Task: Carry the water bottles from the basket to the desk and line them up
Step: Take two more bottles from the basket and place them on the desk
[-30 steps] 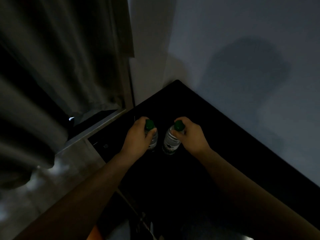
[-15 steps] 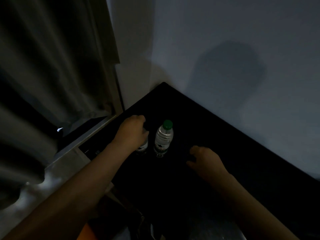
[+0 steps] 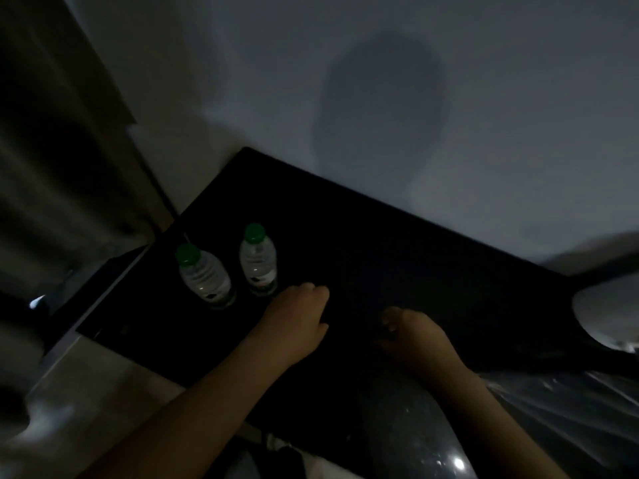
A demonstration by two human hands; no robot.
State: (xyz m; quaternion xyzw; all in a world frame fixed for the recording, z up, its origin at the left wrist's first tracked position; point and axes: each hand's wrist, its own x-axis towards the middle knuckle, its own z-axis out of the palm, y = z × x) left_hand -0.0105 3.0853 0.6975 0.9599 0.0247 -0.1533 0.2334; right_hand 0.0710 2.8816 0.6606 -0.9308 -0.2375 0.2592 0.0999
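Note:
Two clear water bottles with green caps stand upright side by side on the black desk [image 3: 397,257] near its left end: the left bottle [image 3: 204,274] and the right bottle [image 3: 258,262]. My left hand [image 3: 297,319] hovers just right of and below the bottles, fingers loosely curled, holding nothing. My right hand [image 3: 418,337] is farther right over the desk, fingers loosely curled and empty. The room is dim. No basket can be made out.
A curtain [image 3: 58,150] hangs at the left beside a window ledge [image 3: 103,274]. A pale wall [image 3: 415,98] runs behind the desk. A pale rounded object [image 3: 608,312] sits at the right edge, with clear plastic wrap [image 3: 560,409] below it.
My left hand has let go of the left bottle and drawn back to the right. Both bottles now stand free. The view has swung to the right.

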